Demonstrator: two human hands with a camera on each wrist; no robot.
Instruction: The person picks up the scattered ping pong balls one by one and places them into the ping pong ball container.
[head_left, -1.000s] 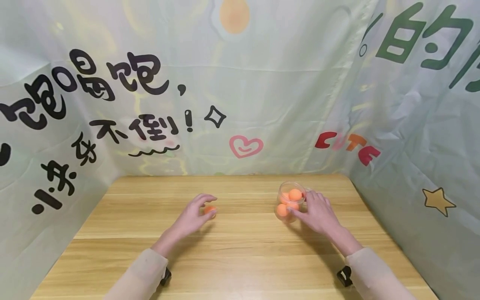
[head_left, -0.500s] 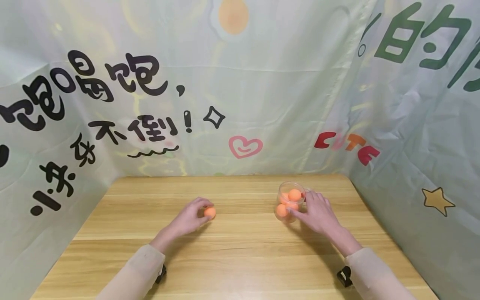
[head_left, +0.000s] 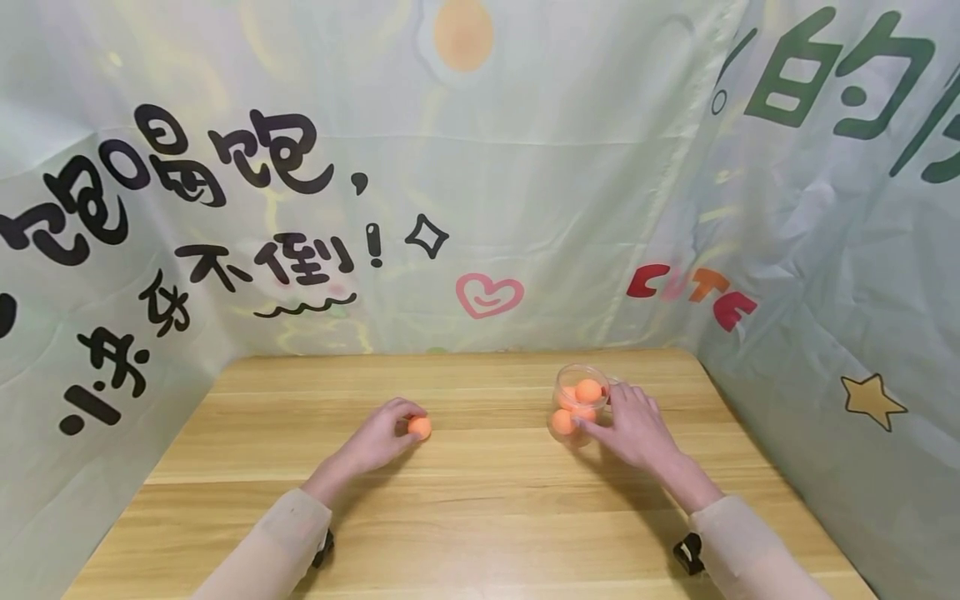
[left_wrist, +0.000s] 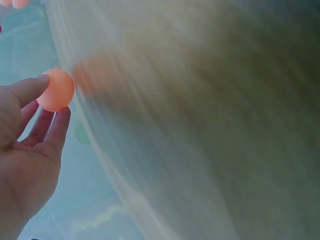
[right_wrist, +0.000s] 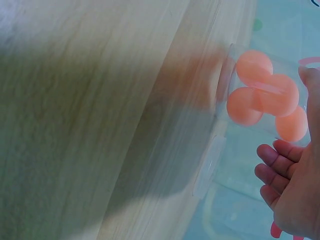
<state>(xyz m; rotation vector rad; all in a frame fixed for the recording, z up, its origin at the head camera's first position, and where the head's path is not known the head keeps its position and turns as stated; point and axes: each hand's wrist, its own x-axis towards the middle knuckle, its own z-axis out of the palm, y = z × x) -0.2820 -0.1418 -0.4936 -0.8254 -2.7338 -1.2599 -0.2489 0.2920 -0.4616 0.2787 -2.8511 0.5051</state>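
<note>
My left hand (head_left: 378, 437) is at the left middle of the table, pinching an orange ping-pong ball (head_left: 420, 428) between thumb and fingers. In the left wrist view the thumb lies on one side of this ball (left_wrist: 56, 90) and fingertips on the other, close over the tabletop. To the right, my right hand (head_left: 633, 425) holds a clear plastic jar (head_left: 583, 369) by its side, thumb at the front and fingers behind. Inside the upright, open-topped jar are several orange ping-pong balls (right_wrist: 279, 96), stacked in two layers.
The wooden table (head_left: 480, 517) is bounded by a printed fabric backdrop (head_left: 540, 208) at the back and both sides. A flat clear piece (right_wrist: 209, 167) lies on the table beside the jar in the right wrist view.
My left hand's fingers have come down and closed on the orange ping-pong ball, which earlier lay partly hidden beneath the spread fingers. The right hand and jar have stayed in place.
</note>
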